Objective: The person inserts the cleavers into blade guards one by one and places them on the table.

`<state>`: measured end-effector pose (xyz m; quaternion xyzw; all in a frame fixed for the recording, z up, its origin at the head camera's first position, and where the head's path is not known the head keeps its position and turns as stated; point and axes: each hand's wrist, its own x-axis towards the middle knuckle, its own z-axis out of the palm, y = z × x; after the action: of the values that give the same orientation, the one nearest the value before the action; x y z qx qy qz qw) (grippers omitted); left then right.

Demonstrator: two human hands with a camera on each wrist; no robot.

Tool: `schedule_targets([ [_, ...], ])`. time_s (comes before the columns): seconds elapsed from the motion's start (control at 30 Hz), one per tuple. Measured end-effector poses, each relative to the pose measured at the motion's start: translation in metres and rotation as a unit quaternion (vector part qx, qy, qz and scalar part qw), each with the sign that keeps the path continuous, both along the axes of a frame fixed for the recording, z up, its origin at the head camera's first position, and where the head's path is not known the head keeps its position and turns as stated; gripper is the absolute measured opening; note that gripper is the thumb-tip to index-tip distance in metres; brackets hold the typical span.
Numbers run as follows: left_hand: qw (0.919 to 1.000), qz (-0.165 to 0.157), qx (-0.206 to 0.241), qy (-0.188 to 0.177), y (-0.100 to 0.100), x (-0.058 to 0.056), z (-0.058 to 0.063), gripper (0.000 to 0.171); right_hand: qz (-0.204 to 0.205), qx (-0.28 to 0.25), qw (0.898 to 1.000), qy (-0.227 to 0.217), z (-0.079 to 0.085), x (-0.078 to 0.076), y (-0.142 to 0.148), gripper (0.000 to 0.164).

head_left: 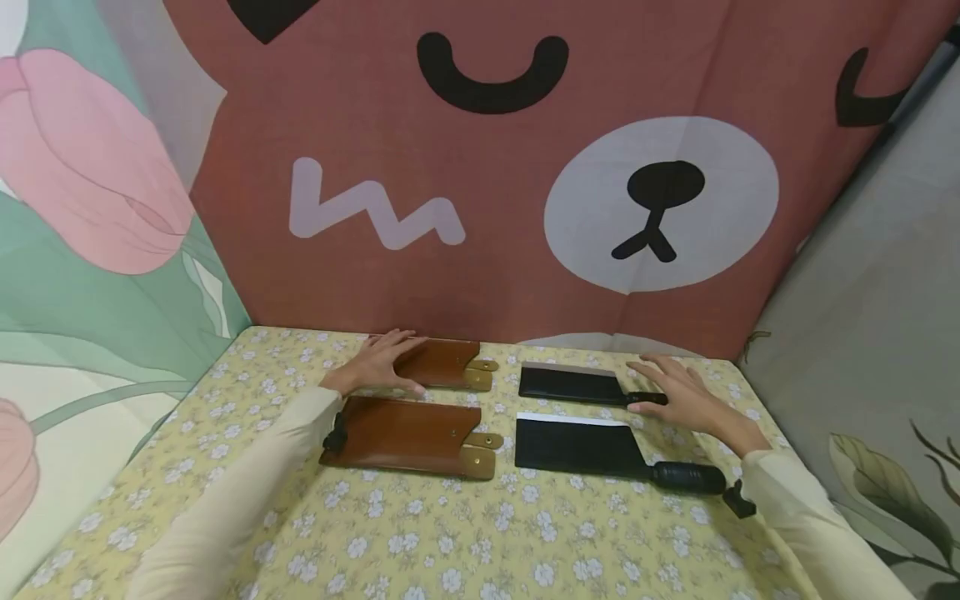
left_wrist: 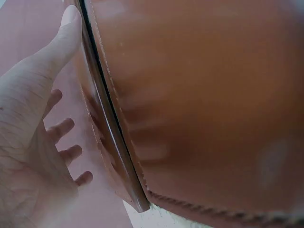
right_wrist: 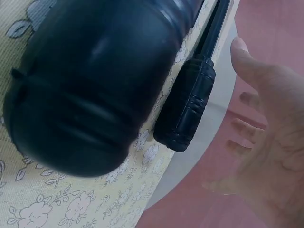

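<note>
My left hand (head_left: 378, 364) spreads its fingers over the left end of the far brown leather sheath (head_left: 442, 360). Nearer to me lies a second brown leather sheath (head_left: 405, 435), under my left wrist; both sheaths have snap straps at their right ends. My right hand (head_left: 681, 395), fingers spread, hovers by the black handle (right_wrist: 185, 104) of the far cleaver (head_left: 570, 384). A larger near cleaver (head_left: 577, 446) lies in front of it, its thick black handle (right_wrist: 95, 85) big in the right wrist view. Both cleavers have dark blades pointing left, edges facing away. Neither hand grips anything.
A yellow floral cloth (head_left: 450, 533) covers the table. Behind it hangs a reddish-brown fabric backdrop (head_left: 495, 283) with a bear face. Patterned fabric panels (head_left: 97, 275) stand at the left and right sides.
</note>
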<state>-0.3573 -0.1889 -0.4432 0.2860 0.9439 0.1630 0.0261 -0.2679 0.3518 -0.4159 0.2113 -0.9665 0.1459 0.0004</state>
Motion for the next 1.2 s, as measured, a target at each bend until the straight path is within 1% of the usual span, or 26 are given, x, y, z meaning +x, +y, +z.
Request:
schedule_targets([
  [0.07, 1.0000, -0.001, 0.001, 0.000, 0.000, -0.002, 0.000, 0.104, 0.004, 0.004, 1.000, 0.001, 0.000, -0.002, -0.001, 0.081],
  [0.2, 1.0000, -0.007, -0.001, -0.002, 0.001, -0.004, 0.000, 0.104, 0.005, 0.012, 1.000, -0.009, -0.002, -0.003, -0.002, 0.081],
  [0.27, 0.9999, -0.009, 0.000, -0.007, 0.003, -0.004, -0.002, 0.104, 0.006, 0.013, 1.000, -0.015, -0.004, -0.001, -0.001, 0.081],
  [0.43, 0.9999, -0.008, 0.001, -0.011, 0.005, -0.007, -0.004, 0.105, 0.012, 0.009, 1.000, -0.022, -0.002, 0.001, -0.002, 0.080],
  [0.6, 0.9996, -0.010, 0.007, -0.026, 0.006, -0.008, -0.005, 0.106, 0.014, 0.010, 0.999, -0.036, -0.004, 0.002, -0.001, 0.080],
  [0.73, 0.9994, -0.013, 0.001, -0.033, 0.006, -0.009, -0.005, 0.105, 0.014, 0.008, 0.999, -0.044, -0.007, 0.001, 0.001, 0.078],
  [1.03, 0.9975, -0.021, -0.013, -0.066, 0.004, -0.014, 0.000, 0.106, 0.026, 0.004, 0.999, -0.047, -0.009, 0.001, 0.004, 0.076],
  [1.2, 0.9967, -0.025, -0.015, -0.076, 0.005, -0.017, 0.000, 0.107, 0.033, 0.009, 0.999, -0.041, -0.010, 0.002, 0.006, 0.071],
])
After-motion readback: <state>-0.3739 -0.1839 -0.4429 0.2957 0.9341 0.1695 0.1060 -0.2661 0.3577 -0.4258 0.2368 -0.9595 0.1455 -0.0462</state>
